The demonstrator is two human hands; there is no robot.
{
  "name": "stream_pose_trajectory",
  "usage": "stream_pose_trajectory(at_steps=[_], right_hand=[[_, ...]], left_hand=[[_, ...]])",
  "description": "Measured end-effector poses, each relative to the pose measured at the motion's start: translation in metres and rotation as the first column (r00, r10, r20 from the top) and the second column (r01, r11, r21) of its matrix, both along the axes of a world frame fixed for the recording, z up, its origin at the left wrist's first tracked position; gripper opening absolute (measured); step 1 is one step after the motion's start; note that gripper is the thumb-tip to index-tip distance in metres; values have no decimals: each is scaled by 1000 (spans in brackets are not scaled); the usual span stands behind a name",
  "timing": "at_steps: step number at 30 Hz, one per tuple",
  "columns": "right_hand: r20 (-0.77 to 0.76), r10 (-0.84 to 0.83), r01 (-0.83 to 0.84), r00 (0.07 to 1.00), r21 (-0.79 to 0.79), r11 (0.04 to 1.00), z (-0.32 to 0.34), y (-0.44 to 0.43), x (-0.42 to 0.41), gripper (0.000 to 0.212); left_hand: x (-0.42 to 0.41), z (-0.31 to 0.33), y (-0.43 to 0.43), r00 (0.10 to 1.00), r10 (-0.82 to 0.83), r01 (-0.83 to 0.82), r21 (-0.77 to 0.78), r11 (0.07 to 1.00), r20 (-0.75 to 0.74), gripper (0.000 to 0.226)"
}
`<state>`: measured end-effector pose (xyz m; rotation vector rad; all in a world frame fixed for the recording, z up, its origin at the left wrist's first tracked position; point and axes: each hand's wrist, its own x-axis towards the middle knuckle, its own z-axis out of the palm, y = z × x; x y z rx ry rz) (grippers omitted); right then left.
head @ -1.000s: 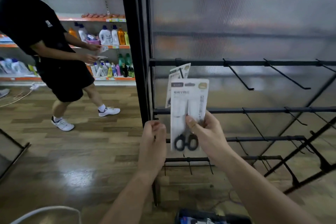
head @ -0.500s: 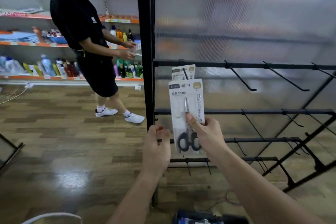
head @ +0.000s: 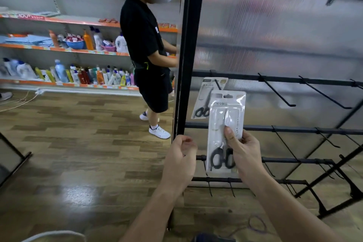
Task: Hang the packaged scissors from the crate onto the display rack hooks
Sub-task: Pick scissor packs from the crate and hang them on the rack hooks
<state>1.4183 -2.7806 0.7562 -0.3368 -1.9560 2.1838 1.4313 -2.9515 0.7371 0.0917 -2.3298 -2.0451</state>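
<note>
My right hand (head: 244, 153) grips a white blister pack of black-handled scissors (head: 224, 133) upright in front of the black display rack (head: 191, 65), thumb on its front. Its top hang-hole sits just below the leftmost hook of the upper bar. Another scissors pack (head: 206, 100) hangs on that hook behind it, tilted. My left hand (head: 179, 160) hovers just left of the pack with fingers curled, holding nothing. The crate (head: 214, 238) shows only as a dark edge at the bottom.
Several bare black hooks (head: 277, 90) stick out from the rack's bars to the right. A person in black (head: 149, 55) stands close to the rack's left post, by shelves of bottles (head: 78, 74). Wooden floor lies to the left.
The view has swung left and the person in black has walked right, up to the rack's post. The held pack stays in front of the hanging one; my hands have barely moved.
</note>
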Motion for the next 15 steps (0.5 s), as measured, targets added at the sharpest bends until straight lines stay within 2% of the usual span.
stream_pose_trajectory(at_steps=[6, 11, 15], right_hand=[[90, 6, -6, 996, 1, 1000, -13, 12, 8, 56], [107, 8, -11, 994, 30, 999, -7, 8, -11, 56], [209, -10, -29, 978, 181, 983, -1, 7, -56, 57]], left_hand=[[2, 5, -5, 1000, -24, 23, -48, 999, -1, 10], [-6, 2, -3, 997, -80, 80, -113, 990, 7, 7], [-10, 2, 2, 991, -134, 135, -147, 980, 16, 7]])
